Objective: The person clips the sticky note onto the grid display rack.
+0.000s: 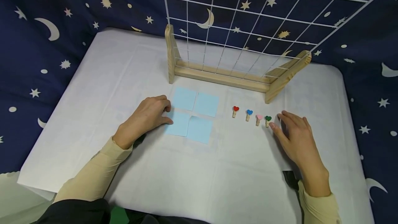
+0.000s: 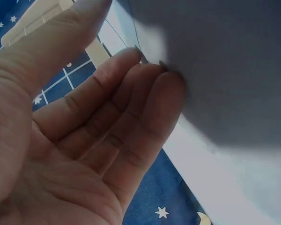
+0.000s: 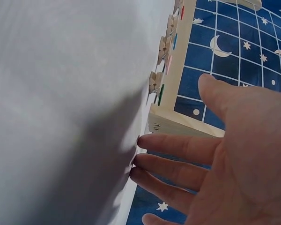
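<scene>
Several light-blue square paper notes [image 1: 200,129] lie in a two-by-two block on the white table. At their left edge is my left hand [image 1: 147,115], its thumb tip by the lower left note and its fingers loosely bent. In the left wrist view the palm of that hand holds nothing. Small wooden clothespins topped with red, blue, pink and green hearts stand in a row; the green-heart clothespin [image 1: 267,120] is nearest my right hand [image 1: 296,139]. Fingers spread and fingertips on the cloth, the right hand holds nothing, its thumb close beside that clothespin.
Behind the notes and clothespins stands a white wire grid [image 1: 242,27] in a wooden base [image 1: 220,80]. White cloth covers the table [image 1: 93,89]. A dark blue curtain [image 1: 77,13] with moons and stars hangs around the back and sides.
</scene>
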The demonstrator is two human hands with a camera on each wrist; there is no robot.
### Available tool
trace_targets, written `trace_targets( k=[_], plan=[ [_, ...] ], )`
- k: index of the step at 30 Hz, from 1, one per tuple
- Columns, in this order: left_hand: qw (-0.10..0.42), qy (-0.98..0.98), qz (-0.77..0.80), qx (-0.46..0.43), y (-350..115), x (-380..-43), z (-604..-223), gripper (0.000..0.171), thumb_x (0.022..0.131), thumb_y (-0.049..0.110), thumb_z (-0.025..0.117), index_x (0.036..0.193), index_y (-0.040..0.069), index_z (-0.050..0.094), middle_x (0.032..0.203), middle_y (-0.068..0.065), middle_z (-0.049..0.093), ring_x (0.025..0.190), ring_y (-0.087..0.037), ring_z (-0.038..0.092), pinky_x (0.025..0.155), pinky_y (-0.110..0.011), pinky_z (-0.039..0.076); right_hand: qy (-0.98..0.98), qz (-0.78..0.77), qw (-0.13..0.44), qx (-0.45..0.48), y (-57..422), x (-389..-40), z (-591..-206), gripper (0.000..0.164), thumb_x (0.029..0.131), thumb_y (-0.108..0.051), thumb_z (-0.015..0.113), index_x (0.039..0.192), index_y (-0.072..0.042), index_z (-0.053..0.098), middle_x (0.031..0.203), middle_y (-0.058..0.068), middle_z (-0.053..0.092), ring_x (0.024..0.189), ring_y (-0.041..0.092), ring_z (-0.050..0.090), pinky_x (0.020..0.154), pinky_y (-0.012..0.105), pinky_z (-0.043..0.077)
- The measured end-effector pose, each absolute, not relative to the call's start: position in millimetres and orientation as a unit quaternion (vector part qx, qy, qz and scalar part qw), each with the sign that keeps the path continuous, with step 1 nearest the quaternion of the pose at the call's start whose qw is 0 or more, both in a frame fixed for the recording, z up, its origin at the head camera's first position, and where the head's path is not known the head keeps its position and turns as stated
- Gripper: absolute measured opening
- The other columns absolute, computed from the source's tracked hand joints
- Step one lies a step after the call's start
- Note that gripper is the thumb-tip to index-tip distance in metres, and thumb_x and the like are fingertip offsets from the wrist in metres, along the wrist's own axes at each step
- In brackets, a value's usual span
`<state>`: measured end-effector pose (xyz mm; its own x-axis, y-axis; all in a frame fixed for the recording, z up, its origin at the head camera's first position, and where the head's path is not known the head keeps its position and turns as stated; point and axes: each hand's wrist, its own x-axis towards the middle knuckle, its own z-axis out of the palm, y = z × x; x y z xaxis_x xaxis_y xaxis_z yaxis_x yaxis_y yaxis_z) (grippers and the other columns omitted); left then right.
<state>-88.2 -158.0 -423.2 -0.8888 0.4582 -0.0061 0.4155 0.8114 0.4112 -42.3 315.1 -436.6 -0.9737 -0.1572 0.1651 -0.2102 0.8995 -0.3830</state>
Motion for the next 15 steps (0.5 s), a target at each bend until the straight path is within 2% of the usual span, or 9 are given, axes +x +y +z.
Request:
trace_targets(
  k=[6, 11, 15],
  plan=[
    [0.042, 0.947, 0.207, 0.24, -155.1, -86.0, -422.2, 0.036, 0.073, 0.021, 0.097, 0.087, 0.004, 0.07, 0.086, -0.006, 0.065, 0.07, -0.018, 0.056, 0.068, -0.035, 0.052, -0.974, 0.199, 0.063, 0.09, 314.6, -43.4, -435.2, 0.056, 0.103, -0.033, 0.069, 0.135, 0.011, 0.062, 0.145, 0.035, 0.055, 0.137, 0.055, 0.047, 0.12, 0.076, 0.019],
    [0.058, 0.944, 0.219, 0.241, -154.0, -85.9, -423.2, 0.031, 0.078, 0.017, 0.095, 0.079, 0.009, 0.065, 0.08, -0.003, 0.062, 0.068, -0.016, 0.052, 0.067, -0.033, 0.047, -0.973, 0.201, 0.064, 0.09, 314.9, -43.6, -435.3, 0.055, 0.102, -0.032, 0.07, 0.135, 0.012, 0.062, 0.146, 0.035, 0.055, 0.137, 0.055, 0.047, 0.121, 0.075, 0.019],
    [0.068, 0.941, 0.22, 0.25, -154.6, -86.4, -424.2, 0.031, 0.079, 0.016, 0.093, 0.081, 0.009, 0.063, 0.079, -0.002, 0.06, 0.069, -0.015, 0.051, 0.067, -0.032, 0.044, -0.974, 0.201, 0.06, 0.085, 314.2, -43.6, -436.2, 0.056, 0.103, -0.034, 0.069, 0.135, 0.011, 0.062, 0.146, 0.034, 0.055, 0.138, 0.054, 0.047, 0.121, 0.074, 0.018]
  ],
)
